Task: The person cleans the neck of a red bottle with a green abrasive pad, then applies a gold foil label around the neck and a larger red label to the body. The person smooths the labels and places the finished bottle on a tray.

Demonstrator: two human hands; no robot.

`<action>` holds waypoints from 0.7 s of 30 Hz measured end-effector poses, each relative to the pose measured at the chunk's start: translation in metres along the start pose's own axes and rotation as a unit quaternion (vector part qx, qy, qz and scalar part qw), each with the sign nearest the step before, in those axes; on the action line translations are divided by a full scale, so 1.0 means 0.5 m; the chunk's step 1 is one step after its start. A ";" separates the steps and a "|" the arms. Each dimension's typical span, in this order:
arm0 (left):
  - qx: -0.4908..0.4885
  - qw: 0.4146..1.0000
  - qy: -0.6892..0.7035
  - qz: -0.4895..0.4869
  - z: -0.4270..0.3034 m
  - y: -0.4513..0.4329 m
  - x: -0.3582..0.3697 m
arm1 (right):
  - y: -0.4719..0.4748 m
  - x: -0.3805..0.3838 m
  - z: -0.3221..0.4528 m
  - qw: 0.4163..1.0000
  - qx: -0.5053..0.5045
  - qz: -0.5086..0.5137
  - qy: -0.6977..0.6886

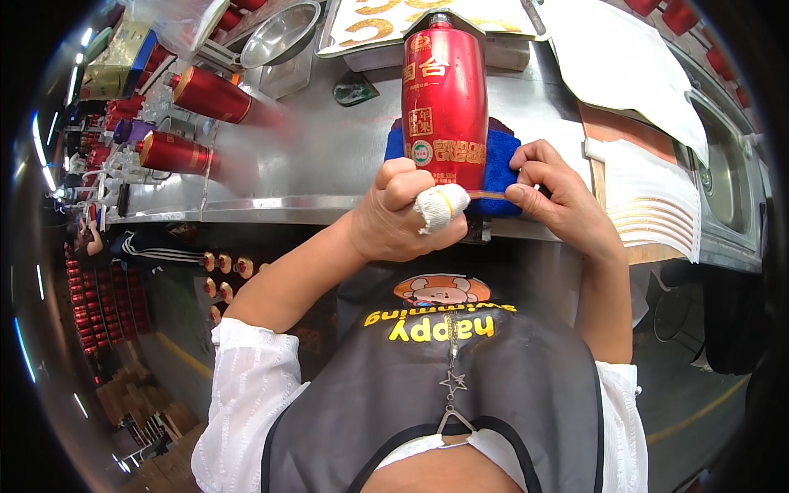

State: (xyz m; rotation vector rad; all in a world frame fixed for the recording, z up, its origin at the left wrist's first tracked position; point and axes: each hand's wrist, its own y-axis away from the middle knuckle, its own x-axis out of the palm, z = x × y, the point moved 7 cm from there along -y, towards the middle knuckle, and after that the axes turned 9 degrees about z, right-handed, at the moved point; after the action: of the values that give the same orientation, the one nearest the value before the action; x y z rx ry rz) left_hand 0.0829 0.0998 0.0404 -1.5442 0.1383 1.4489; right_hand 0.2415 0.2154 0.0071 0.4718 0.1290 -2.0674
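Note:
Before me a red bottle (445, 92) with gold lettering lies on a blue cloth (502, 160), its neck pointing away. A thin gold strip (490, 195) crosses its base and runs past the bottle's side over the cloth. My left hand (410, 212) is curled against the lower left of the bottle; a white finger cover (441, 206) on one finger touches the base area. What its curled fingers hold is hidden. At the cloth's right edge is my right hand (555, 191), with its thumb tip on the strip's end and its other fingers bent.
Red bottles (212, 95) stand on the steel table (302, 154) to the left. Farther back are a metal bowl (280, 34), a dark green stone (355, 89) and a sheet with gold arcs (370, 28). Gold-striped sheets (650, 203), a white sheet (629, 68) and a sink (727, 179) lie right.

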 end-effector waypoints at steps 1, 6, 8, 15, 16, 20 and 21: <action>-0.007 1.000 -0.004 -0.021 0.001 0.002 -0.005 | 0.000 0.000 0.003 1.000 -0.005 -0.002 0.000; -0.072 0.997 -0.014 -0.026 0.005 0.023 -0.018 | 0.001 -0.001 0.007 1.000 -0.008 -0.001 0.014; -0.083 0.996 0.007 -0.014 0.006 0.028 -0.018 | 0.002 -0.002 0.011 1.000 -0.012 0.003 0.028; -0.020 0.999 0.015 -0.026 0.007 0.007 -0.009 | 0.005 -0.002 0.015 1.000 -0.006 0.006 -0.005; -0.020 0.999 0.016 -0.030 0.009 0.007 -0.009 | 0.005 -0.001 0.015 1.000 -0.005 0.008 -0.008; -0.075 0.997 -0.004 -0.032 0.006 0.023 -0.017 | 0.001 -0.002 0.019 1.000 -0.018 0.006 0.020; -0.092 0.995 -0.001 -0.026 0.006 0.029 -0.020 | -0.001 -0.003 0.017 1.000 -0.014 0.005 0.021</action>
State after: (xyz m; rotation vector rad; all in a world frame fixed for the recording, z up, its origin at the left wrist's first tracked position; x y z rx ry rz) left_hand 0.0686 0.0893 0.0411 -1.6818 -0.0374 1.4546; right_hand 0.2397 0.2146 0.0156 0.4988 0.1794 -2.0448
